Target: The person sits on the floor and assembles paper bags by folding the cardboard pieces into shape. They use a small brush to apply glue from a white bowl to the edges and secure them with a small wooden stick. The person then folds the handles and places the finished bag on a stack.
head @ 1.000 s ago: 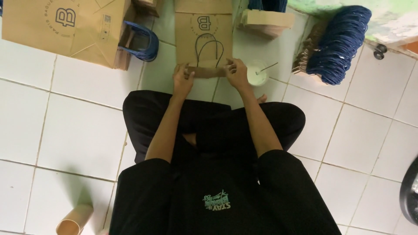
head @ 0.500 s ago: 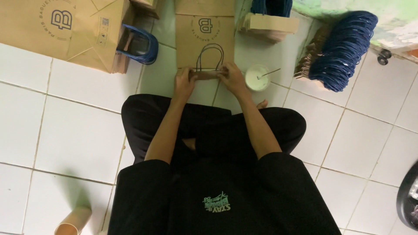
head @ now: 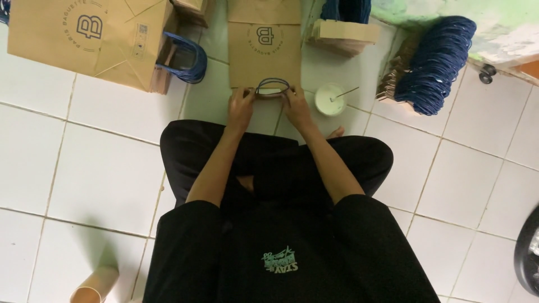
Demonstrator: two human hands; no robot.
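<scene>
Both hands pressing down at the near edge of the flat brown paper bag (head: pixel 264 56) on the floor (head: pixel 101 174), right in front of the crossed legs. Left hand (head: pixel 240 108) pins one end of the blue cord handle (head: pixel 273 85), right hand (head: pixel 296 106) pins the other; fingers look flat and pinching on the cord ends, not clenched. The handle arcs up onto the bag face between them.

Nearby: small white glue cup (head: pixel 329 99) with a stick in it, just beside the right hand. Stack of finished bags (head: pixel 90 42) to the left, bundle of blue handles (head: pixel 435 64) to the right, cardboard tube (head: pixel 95 286) near the left knee.

Risks, as I judge them:
- uneven pressure, so one cord end lifts or sets crooked (handle looks roughly centred for now)
- right wrist or forearm clips the glue cup and tips it onto the tiles
- wet glue squeezing out and sticking the bag to the floor
</scene>
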